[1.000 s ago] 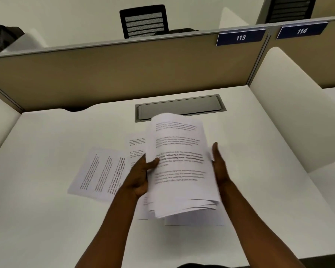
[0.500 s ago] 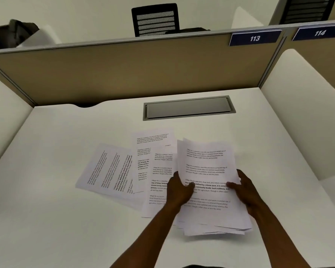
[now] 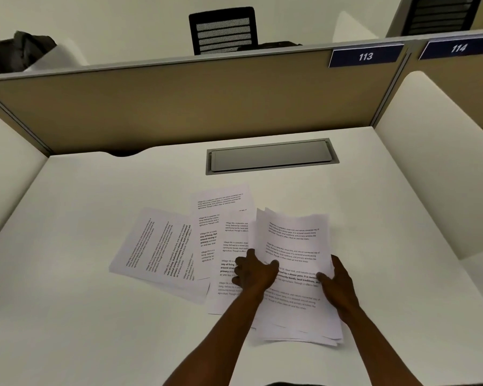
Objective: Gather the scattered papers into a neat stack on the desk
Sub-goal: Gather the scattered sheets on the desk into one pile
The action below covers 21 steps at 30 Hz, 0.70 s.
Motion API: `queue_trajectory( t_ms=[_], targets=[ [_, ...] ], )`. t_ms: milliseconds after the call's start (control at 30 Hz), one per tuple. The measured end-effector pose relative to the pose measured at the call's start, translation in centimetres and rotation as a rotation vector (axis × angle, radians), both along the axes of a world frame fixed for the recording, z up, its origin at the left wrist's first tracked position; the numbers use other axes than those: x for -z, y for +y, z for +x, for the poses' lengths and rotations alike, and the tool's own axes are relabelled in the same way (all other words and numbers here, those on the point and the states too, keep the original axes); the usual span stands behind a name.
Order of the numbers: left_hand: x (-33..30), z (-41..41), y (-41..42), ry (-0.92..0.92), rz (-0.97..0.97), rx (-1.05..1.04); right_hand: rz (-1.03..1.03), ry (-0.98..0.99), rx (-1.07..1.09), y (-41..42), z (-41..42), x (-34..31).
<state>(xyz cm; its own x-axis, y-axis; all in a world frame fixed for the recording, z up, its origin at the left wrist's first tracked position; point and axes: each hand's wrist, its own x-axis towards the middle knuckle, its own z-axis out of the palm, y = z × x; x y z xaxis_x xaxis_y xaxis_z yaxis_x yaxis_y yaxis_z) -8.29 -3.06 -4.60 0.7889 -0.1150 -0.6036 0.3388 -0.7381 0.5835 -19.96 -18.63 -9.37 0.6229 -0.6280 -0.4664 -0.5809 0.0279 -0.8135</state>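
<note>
Stack (image 3: 294, 277): lies on the white surface (image 3: 81, 316), front right, edges uneven.
Left hand (image 3: 253, 273): I pinch the stack's left edge, thumb on top.
Right hand (image 3: 336, 282): clamps the right edge; fingers hidden beneath.
Loose sheets (image 3: 159, 246): left of the stack, overlapping, partly covered.
Writing: "Village life is a peaceful"; the rest too small.
Signs (image 3: 365, 56): "113", "114".

White tabletop (image 3: 95, 316) with a grey hatch (image 3: 271, 157); tan partition (image 3: 179, 101) behind, signs 113 (image 3: 365, 56) and 114 (image 3: 457, 47); black chair (image 3: 223, 30) beyond.
</note>
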Motion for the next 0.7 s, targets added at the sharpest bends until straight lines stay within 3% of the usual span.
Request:
queue_trajectory(
  t_ms=[167,400,533,600,700],
  targets=[
    [-0.3,0.2,0.2,-0.058,-0.071,-0.041,0.023,-0.005,0.014,0.1,0.0,-0.7],
    [-0.1,-0.5,1.5,-0.247,-0.321,-0.042,0.089,-0.052,0.052,-0.3,0.0,-0.1],
    [-0.3,-0.2,1.6,-0.07,-0.431,-0.148,0.117,-0.071,0.043,-0.2,0.1,-0.4],
    [-0.4,-0.2,1.6,-0.02,-0.397,-0.045,0.123,-0.087,0.039,-0.2,0.1,-0.5],
    [-0.7,-1.0,1.5,-0.102,-0.306,0.097,0.124,-0.084,0.032,-0.3,0.0,-0.4]
  ],
)
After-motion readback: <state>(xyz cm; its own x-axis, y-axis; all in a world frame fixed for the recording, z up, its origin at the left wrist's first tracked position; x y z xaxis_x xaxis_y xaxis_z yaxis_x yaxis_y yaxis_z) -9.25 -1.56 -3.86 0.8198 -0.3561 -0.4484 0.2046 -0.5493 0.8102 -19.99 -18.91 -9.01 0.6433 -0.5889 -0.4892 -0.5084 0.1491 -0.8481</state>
